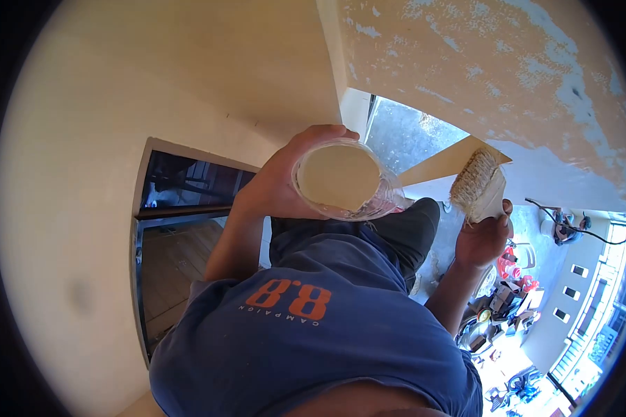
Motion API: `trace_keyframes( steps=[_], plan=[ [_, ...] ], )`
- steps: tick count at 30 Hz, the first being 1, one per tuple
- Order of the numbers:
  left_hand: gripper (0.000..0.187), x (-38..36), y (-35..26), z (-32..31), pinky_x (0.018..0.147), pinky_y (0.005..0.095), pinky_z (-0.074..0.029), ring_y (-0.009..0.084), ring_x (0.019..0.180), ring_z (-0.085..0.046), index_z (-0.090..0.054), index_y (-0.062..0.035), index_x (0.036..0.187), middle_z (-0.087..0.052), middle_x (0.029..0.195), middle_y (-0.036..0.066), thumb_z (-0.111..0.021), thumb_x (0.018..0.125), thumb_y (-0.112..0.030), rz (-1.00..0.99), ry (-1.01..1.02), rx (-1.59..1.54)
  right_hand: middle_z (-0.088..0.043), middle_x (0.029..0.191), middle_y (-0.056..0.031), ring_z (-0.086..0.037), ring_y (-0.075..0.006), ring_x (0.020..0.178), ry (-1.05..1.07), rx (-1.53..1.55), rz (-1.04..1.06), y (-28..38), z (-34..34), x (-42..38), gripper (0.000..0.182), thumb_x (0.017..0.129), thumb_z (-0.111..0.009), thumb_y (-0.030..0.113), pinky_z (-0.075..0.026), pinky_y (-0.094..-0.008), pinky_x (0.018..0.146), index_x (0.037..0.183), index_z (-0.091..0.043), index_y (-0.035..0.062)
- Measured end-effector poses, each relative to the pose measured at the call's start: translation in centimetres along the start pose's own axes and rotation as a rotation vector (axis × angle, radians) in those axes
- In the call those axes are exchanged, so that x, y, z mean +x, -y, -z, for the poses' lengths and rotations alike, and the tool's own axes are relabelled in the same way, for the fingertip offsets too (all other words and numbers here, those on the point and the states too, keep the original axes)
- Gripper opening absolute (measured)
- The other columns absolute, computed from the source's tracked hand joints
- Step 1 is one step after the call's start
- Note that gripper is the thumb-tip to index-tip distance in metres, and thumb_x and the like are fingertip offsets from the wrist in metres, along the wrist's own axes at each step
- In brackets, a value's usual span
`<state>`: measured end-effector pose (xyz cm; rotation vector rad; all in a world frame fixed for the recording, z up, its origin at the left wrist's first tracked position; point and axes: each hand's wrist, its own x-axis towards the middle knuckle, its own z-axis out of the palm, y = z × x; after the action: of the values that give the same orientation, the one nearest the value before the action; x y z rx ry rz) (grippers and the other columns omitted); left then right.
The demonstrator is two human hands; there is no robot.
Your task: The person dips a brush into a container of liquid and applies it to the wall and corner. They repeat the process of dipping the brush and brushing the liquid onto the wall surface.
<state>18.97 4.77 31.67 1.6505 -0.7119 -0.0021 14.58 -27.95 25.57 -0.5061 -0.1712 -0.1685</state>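
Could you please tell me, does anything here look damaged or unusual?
Yes: the upper-right wall looks patchy, with pale-blue areas showing among the tan paint; I cannot tell whether it is damage. A blurred dark mark also stands out on the mostly plain left wall.

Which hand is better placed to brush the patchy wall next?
Probably the right hand: it grips the brush, bristles up, just below the patchy wall in view. The left hand is occupied, holding the container of cream-coloured liquid.

Blue tee [327, 358] w/ orange "8.8" [307, 301]
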Motion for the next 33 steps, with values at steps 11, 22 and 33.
trace_keyframes(
  steps=[11,22,33],
  plan=[
    [0.092,1.0,1.1,-0.1,0.096,0.0381,-0.04,0.0274,0.116,-0.048,-0.036,-0.0076,0.131,-0.048,0.127,0.016,-0.088,0.055,-0.013,-0.07,0.021,-0.041,-0.052,0.119,-0.0189,-0.053,-0.0301,0.11,-0.089,-0.023,0.071,0.5,0.8,-0.4,0.024,0.092,-0.048,0.016,-0.046,-0.044,0.093,0.113,-0.042,0.0058],
    [0.109,7.6,-2.7,2.9,0.094,0.044,-0.042,0.0313,0.119,-0.045,-0.027,-0.0172,0.138,-0.044,0.129,0.02,-0.089,0.049,-0.006,-0.176,0.232,-0.096,-0.054,0.113,-0.021,-0.059,-0.0311,0.101,-0.199,-0.141,0.2,3.8,-8.7,2.1,0.026,0.086,-0.055,0.013,-0.053,-0.0444,0.081,0.108,-0.042,0.0058],
    [0.117,11.6,-9.6,3.5,0.095,0.0413,-0.041,0.0263,0.116,-0.048,-0.02,-0.0125,0.142,-0.045,0.128,0.015,-0.088,0.046,-0.003,0.042,0.289,-0.381,-0.058,0.107,-0.019,-0.061,-0.031,0.092,-0.207,-0.148,0.291,8.9,-18.5,3.5,0.018,0.086,-0.055,0.01,-0.054,-0.0454,0.074,0.102,-0.048,0.0057]
  ],
)
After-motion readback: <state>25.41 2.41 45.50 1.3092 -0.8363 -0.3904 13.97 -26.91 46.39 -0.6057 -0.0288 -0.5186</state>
